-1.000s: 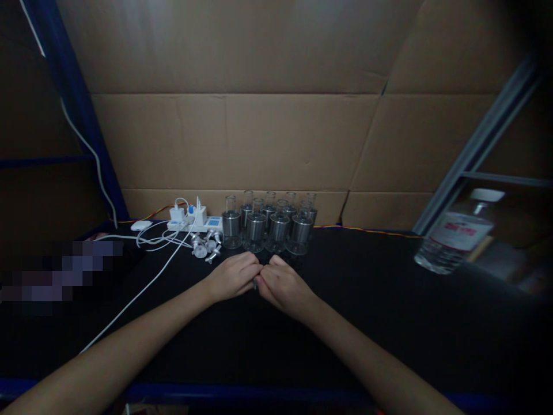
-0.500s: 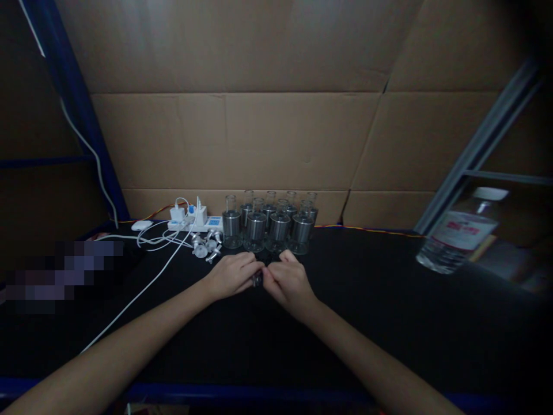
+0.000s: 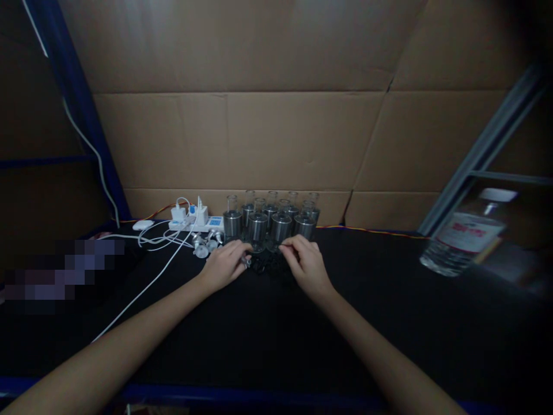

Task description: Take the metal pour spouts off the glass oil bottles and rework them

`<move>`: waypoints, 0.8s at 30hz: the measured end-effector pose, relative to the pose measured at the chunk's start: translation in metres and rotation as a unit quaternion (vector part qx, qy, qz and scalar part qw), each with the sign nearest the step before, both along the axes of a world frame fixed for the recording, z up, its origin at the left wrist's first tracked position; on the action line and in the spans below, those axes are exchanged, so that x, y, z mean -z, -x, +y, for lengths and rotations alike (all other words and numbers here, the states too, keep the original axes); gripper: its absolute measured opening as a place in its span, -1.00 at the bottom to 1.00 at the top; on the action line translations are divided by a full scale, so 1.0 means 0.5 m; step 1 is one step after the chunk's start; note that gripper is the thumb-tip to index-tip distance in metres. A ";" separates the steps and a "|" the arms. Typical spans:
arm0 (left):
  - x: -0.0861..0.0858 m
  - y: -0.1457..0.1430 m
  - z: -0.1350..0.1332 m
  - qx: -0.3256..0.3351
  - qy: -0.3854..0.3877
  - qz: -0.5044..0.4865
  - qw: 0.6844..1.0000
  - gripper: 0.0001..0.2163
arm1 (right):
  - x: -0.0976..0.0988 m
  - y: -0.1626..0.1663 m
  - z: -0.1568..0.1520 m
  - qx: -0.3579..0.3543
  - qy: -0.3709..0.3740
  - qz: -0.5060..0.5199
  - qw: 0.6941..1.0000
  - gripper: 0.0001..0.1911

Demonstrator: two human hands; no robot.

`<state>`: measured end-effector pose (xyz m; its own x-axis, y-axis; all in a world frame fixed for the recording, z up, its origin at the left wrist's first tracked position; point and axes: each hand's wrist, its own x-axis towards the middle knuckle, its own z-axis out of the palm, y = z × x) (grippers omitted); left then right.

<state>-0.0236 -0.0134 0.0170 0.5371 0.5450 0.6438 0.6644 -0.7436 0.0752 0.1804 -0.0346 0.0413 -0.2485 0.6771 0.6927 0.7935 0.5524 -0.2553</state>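
Observation:
My left hand [image 3: 225,264] is closed, and a small shiny clear-and-silver piece [image 3: 246,262] shows at its fingertips. My right hand [image 3: 306,262] is in a pinch close to the front bottles; whatever is between its fingers is too small to make out. Between the two hands lie small black pieces [image 3: 261,266], hard to see on the black surface. Just behind stand several clear glass bottles [image 3: 258,226] with narrow necks and silver metal bands, grouped upright in rows. Left of them, beside my left hand, lies a pile of silver-and-clear stopper-like parts [image 3: 201,249].
A white power strip [image 3: 216,223] with plugged-in chargers [image 3: 201,215] and tangled white cables [image 3: 149,282] is at the back left. A large capped plastic bottle [image 3: 469,233] stands on the right. Cardboard [image 3: 285,138] lines the back, and a blue frame edge [image 3: 259,394] runs along the front.
My hands were together in front of the bottles and are now apart, the left shifted left and the right toward the bottles. The small black pieces between them have come into view.

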 end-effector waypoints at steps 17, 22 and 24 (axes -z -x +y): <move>0.002 -0.005 0.003 -0.027 0.014 -0.003 1.000 -0.82 | 0.032 0.031 0.010 0.036 -0.020 -0.166 0.985 -0.76; 0.003 -0.006 0.002 -0.042 0.026 -0.004 0.999 -0.80 | 0.014 0.029 -0.003 0.021 -0.013 -0.102 0.995 -0.74; 0.004 -0.007 0.000 -0.042 0.037 -0.001 0.998 -0.75 | 0.008 0.032 -0.011 -0.021 -0.005 -0.104 0.994 -0.75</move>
<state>-0.0199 -0.0133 0.0148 0.4868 0.6341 0.6008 0.7238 -0.6778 0.1290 0.1643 -0.0401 0.0372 -0.4151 0.6569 0.6294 0.8050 0.5875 -0.0824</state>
